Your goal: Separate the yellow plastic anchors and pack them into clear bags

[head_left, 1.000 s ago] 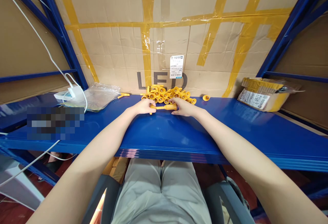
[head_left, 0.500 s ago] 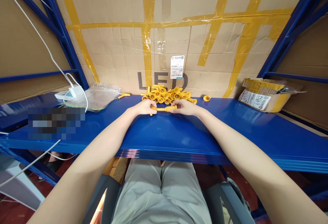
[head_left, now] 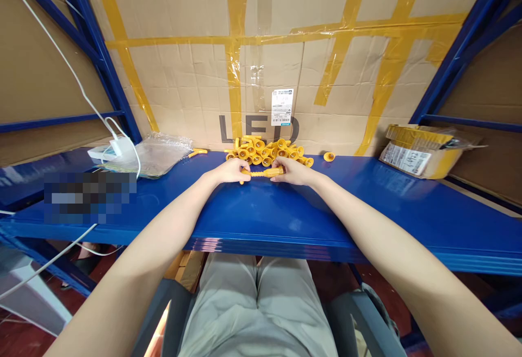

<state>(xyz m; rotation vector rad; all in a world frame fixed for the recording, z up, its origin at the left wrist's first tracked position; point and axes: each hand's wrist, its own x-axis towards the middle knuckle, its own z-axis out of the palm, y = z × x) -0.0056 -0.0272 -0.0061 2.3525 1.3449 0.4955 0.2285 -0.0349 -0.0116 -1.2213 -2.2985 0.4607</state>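
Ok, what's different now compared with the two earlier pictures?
Very little. The fingers of the right hand have shifted their hold around the wide end of the yellow part: drawn back to the right in the middle picture, now reaching left over it again. Nothing was visibly taken up or let go. The left hand, the yellow pile and the small carton stayed put.

A slim yellow piece [head_left: 258, 173], ridged along its middle and thicker at one end, lies sideways between both hands.
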